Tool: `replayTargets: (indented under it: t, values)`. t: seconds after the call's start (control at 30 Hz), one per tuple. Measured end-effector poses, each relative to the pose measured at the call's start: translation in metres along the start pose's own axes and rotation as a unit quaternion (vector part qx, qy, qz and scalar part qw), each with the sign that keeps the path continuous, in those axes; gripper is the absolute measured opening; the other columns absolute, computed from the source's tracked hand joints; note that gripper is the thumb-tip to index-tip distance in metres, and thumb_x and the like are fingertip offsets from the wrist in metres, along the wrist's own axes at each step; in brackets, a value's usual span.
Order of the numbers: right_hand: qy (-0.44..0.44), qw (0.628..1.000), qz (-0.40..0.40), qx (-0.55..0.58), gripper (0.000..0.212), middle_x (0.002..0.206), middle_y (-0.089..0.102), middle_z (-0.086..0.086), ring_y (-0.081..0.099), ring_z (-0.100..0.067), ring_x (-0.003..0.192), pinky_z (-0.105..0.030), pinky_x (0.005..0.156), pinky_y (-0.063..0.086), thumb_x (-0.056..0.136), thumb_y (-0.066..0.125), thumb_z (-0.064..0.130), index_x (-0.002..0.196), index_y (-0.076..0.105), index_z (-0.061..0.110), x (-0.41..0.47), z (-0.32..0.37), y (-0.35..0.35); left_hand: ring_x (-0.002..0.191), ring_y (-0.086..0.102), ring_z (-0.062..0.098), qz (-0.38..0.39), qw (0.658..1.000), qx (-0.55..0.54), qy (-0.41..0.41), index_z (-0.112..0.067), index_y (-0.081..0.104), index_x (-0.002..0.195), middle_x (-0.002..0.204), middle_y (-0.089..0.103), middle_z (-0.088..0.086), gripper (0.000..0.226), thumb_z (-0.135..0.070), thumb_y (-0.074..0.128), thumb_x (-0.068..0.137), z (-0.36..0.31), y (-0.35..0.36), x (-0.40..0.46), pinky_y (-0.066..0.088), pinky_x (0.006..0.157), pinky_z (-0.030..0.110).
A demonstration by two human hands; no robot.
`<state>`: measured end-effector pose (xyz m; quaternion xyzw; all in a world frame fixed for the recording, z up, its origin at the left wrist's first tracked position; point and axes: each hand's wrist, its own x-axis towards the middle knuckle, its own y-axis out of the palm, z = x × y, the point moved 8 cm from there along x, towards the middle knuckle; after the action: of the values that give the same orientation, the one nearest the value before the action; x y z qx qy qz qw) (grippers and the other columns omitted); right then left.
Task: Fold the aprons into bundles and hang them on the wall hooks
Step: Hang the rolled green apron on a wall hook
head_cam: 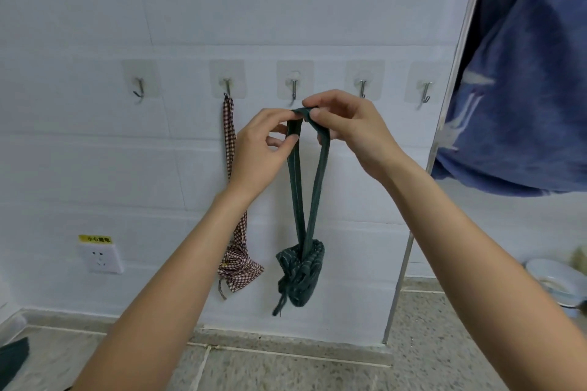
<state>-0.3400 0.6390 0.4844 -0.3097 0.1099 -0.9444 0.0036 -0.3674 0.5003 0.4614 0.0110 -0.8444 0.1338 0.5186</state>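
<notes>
Both hands, left hand [259, 149] and right hand [344, 127], pinch the neck loop [301, 111] of the green apron bundle [300, 273], spreading it just below the middle hook [293, 90]. The bundle hangs free beside the checked bundle [239, 270], probably so the loop can slip on.

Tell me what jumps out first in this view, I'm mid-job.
Dead centre, the left hand and right hand pinch the loop of a dark green striped apron bundle, held just below the third metal wall hook. To its left, a red checked apron bundle already hangs from the second hook.
</notes>
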Motion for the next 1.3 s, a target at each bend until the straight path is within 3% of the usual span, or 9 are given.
replayTargets:
  t: [0.3,0.43,0.53,0.63,0.73,0.9,1.0,1.1,1.3]
  values:
    - [-0.030,0.998,-0.037,-0.041,0.015,0.073,0.062,0.002,0.054,-0.011,0.062,-0.022,0.067,0.048,0.091,0.053,0.001,0.092,0.066,0.008,0.052,-0.006,0.007,0.078,0.058,0.001,-0.058,0.996,0.063,-0.012,-0.012,0.066,0.111,0.104,0.059,-0.007,0.034,0.002,0.059,0.081,0.028,-0.010,0.034,0.055,0.069,0.028]
    - [-0.034,0.982,-0.120,-0.143,0.015,0.077,0.070,0.004,0.065,-0.013,0.075,-0.040,0.079,0.055,0.085,0.057,0.015,0.084,0.070,0.023,0.063,-0.010,-0.003,0.069,0.058,0.019,-0.060,0.995,0.080,-0.010,-0.017,0.067,0.107,0.097,0.060,-0.003,0.036,-0.001,0.056,0.076,0.032,-0.004,0.043,0.053,0.069,0.032]
    - [-0.047,0.959,-0.171,-0.220,0.014,0.071,0.068,0.007,0.064,-0.011,0.071,-0.036,0.074,0.054,0.083,0.057,0.018,0.083,0.068,0.025,0.055,-0.017,-0.007,0.073,0.058,0.007,-0.028,0.996,0.082,-0.026,-0.020,0.067,0.106,0.099,0.061,-0.004,0.037,-0.002,0.058,0.075,0.037,0.007,0.039,0.052,0.069,0.026]
    - [-0.038,0.966,-0.189,-0.175,0.002,0.065,0.061,0.008,0.057,-0.007,0.063,-0.030,0.067,0.050,0.083,0.062,0.022,0.084,0.061,0.022,0.041,-0.035,-0.005,0.079,0.057,-0.005,-0.016,0.997,0.031,-0.071,-0.018,0.065,0.107,0.102,0.060,-0.007,0.034,-0.001,0.063,0.077,0.045,0.009,0.028,0.050,0.068,0.014]
    - [-0.020,0.978,-0.155,-0.139,0.012,0.068,0.060,0.004,0.055,-0.006,0.061,-0.021,0.065,0.047,0.083,0.065,0.017,0.092,0.057,0.017,0.024,-0.057,0.005,0.078,0.061,-0.002,0.007,0.993,-0.021,-0.113,-0.017,0.062,0.108,0.104,0.063,-0.006,0.030,-0.003,0.064,0.081,0.053,0.011,0.009,0.050,0.074,0.015]
    - [0.023,0.978,-0.101,-0.179,0.014,0.081,0.068,0.007,0.064,-0.009,0.075,-0.033,0.078,0.053,0.083,0.064,0.016,0.094,0.056,0.017,-0.025,-0.113,0.019,0.093,0.057,-0.009,0.023,0.983,-0.042,-0.175,-0.016,0.056,0.117,0.112,0.058,-0.013,0.028,-0.019,0.060,0.090,0.064,0.010,-0.053,0.043,0.082,0.009]
    - [0.072,0.973,-0.034,-0.216,0.015,0.094,0.066,0.010,0.063,-0.007,0.088,-0.034,0.086,0.051,0.088,0.060,0.020,0.103,0.058,0.018,-0.071,-0.162,0.034,0.105,0.053,0.000,0.098,0.970,0.072,-0.213,-0.025,0.046,0.126,0.123,0.052,-0.013,0.054,-0.047,0.066,0.080,0.075,0.016,-0.111,0.044,0.087,0.020]
    - [0.094,0.969,0.033,-0.226,0.024,0.112,0.061,0.006,0.057,-0.011,0.104,-0.035,0.094,0.046,0.095,0.049,0.018,0.116,0.059,0.016,-0.106,-0.195,0.050,0.110,0.049,0.010,0.197,0.920,0.227,-0.250,-0.028,0.043,0.127,0.124,0.049,-0.007,0.072,-0.066,0.063,0.070,0.089,0.024,-0.157,0.044,0.085,0.029]
    - [0.122,0.987,-0.044,-0.096,0.019,0.106,0.054,0.004,0.057,-0.007,0.090,-0.023,0.078,0.046,0.098,0.044,0.018,0.106,0.062,0.020,-0.136,-0.199,0.052,0.094,0.062,0.011,0.225,0.904,0.155,-0.329,-0.024,0.051,0.127,0.109,0.063,-0.005,0.056,-0.042,0.070,0.077,0.092,0.022,-0.179,0.048,0.081,0.025]
